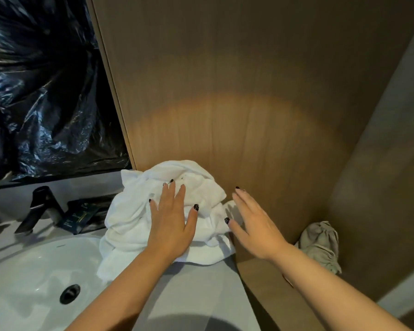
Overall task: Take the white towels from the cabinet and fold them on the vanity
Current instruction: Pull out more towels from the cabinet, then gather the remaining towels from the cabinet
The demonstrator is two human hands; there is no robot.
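Note:
A crumpled heap of white towels (pixel 134 211) lies on the grey vanity top (pixel 201 290), pushed against a brown wooden cabinet panel (pixel 225 103). My left hand (pixel 170 223) rests flat on top of the heap with fingers spread, holding nothing. My right hand (pixel 253 225) hovers just to the right of the heap with fingers straight and apart, its thumb near the towel's right edge. How many towels are in the heap I cannot tell.
A white sink basin (pixel 34 278) with a dark drain (pixel 69 293) lies to the left, a black faucet (pixel 41 206) behind it beside a dark packet (pixel 79 217). Black plastic sheeting (pixel 41 87) covers the wall area above. A grey cloth bag (pixel 320 244) sits at right.

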